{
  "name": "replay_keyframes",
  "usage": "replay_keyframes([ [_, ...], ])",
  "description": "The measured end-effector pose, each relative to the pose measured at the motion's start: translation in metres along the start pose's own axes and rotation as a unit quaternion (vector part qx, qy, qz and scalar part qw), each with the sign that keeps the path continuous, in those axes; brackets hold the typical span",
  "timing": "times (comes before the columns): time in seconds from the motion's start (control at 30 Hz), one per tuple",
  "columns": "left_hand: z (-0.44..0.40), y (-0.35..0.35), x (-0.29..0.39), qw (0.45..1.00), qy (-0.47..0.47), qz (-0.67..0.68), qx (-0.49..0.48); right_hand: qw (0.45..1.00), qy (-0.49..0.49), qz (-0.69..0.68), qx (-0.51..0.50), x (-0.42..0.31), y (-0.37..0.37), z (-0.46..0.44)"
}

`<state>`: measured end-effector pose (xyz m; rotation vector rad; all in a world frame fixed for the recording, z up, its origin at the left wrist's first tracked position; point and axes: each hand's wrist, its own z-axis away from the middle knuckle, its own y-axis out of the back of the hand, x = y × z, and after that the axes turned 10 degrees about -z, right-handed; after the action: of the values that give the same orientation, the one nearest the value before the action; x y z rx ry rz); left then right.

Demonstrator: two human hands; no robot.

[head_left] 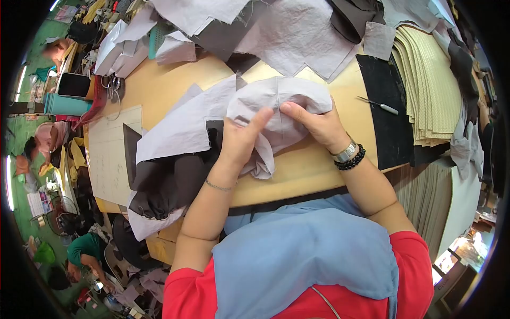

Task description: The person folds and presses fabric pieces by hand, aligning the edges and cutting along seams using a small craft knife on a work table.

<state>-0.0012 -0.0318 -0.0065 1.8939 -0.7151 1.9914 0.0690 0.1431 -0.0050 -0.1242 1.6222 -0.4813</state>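
Both hands grip a light grey piece of sewn fabric [279, 90] above the wooden table, and a seam runs down its middle between my thumbs. My left hand [245, 130] is closed on its left side, thumb on top and fingers hidden beneath the cloth. On the right side, my right hand [313, 121] pinches it with the thumb near the seam. Beside my left forearm lie a light grey fabric panel [175, 130] and a dark brown gathered fabric piece [172, 178], which hangs over the table's front edge.
Grey and brown cloth pieces [297, 37] cover the table's far side. A small pointed tool with a pale handle [389, 108] lies on a black sheet [380, 80] at right, beside stacked yellowish sheets [427, 80]. Scissors [110, 82] lie at left. Other people work at far left.
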Motion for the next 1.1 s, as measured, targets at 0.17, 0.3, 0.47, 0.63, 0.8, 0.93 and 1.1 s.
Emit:
replay_keyframes([
  [0.17, -0.004, -0.005, -0.003, 0.993, 0.067, 0.088, 0.042, 1.0, 0.018, 0.0, -0.016, 0.002, 0.0, 0.001],
  [0.3, 0.0, -0.008, -0.001, 0.997, 0.041, 0.049, 0.038, 0.999, 0.017, -0.049, -0.001, 0.003, -0.001, 0.003],
  [0.47, 0.001, -0.012, -0.002, 0.997, 0.021, 0.049, 0.051, 0.998, -0.018, -0.062, 0.024, 0.003, -0.003, 0.001],
  [0.63, 0.002, -0.013, -0.002, 0.999, 0.019, 0.018, 0.045, 0.999, -0.025, -0.022, 0.008, 0.001, -0.001, 0.001],
  [0.8, 0.002, -0.019, -0.006, 0.995, 0.019, 0.086, 0.051, 0.997, -0.023, -0.069, 0.034, 0.008, -0.005, 0.0],
  [0.93, 0.004, -0.022, -0.004, 0.988, 0.046, 0.133, 0.066, 0.991, -0.012, -0.124, 0.052, 0.009, -0.011, 0.001],
  [1.1, 0.001, -0.015, -0.001, 0.983, 0.086, 0.157, 0.039, 0.996, -0.012, -0.076, 0.034, 0.01, -0.005, 0.002],
])
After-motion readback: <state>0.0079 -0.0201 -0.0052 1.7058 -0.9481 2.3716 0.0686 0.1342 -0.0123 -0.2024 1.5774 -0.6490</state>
